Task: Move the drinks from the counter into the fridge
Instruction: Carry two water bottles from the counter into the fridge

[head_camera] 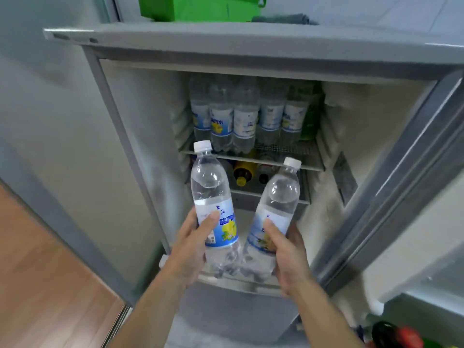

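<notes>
In front of the open fridge [140,126] I have both hands raised, each wrapped around a clear drink bottle with a white cap and a blue-and-yellow label. My left hand [193,247] grips the left bottle [213,204] around its label, thumb across the front, and holds it nearly upright. My right hand [288,254] grips the right bottle [273,217] low on its body, and that one leans to the right at the top. The two bottles nearly touch at their bases, just above the fridge's lower front edge. Beyond them, the upper wire shelf [288,149] already carries a row of standing bottles [246,116] of the same kind, packed side by side across most of its width, with a green bottle [310,116] at the far right end; only the near strip of that shelf on the right shows bare wire. Under it, a lower shelf holds darker bottles lying on their sides, one with a yellow cap [241,181] pointing toward me. The fridge door [401,172] stands open at the right. On top of the fridge sit a green bag [200,7] and a grey cloth [283,18]. Wooden floor [45,272] shows at the near left, and at the near right corner there are blurred red and dark objects I cannot identify.
</notes>
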The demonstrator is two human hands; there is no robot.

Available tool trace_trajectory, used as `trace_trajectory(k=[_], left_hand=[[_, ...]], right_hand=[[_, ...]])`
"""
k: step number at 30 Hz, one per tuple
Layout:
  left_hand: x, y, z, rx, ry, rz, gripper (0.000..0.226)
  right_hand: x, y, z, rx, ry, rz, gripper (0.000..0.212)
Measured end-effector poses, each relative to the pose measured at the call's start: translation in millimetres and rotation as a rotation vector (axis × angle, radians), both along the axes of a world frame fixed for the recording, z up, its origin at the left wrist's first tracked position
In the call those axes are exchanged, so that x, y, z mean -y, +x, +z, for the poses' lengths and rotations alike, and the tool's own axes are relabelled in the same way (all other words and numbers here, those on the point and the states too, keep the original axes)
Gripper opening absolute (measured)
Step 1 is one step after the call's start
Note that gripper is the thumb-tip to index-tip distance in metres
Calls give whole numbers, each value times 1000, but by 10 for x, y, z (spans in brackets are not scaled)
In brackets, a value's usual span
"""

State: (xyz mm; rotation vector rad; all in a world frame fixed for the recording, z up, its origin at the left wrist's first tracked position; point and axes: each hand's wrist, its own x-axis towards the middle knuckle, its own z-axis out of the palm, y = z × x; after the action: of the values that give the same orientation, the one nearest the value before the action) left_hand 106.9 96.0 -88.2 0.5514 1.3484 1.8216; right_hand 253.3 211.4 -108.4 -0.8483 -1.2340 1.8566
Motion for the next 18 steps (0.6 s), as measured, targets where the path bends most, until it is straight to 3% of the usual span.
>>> trace_trajectory(k=[5,12,18], left_hand=[[-446,-244,166,-167,-2,1,60],[-752,-611,118,-215,10,240,33],[-900,-1074,312,-273,66,295,49]], right_hand=[[-522,-271,283,67,251,-189,45],[-1131,-788,524,41,369,-401,44],[-1553,-1196,819,72,394,-408,36]])
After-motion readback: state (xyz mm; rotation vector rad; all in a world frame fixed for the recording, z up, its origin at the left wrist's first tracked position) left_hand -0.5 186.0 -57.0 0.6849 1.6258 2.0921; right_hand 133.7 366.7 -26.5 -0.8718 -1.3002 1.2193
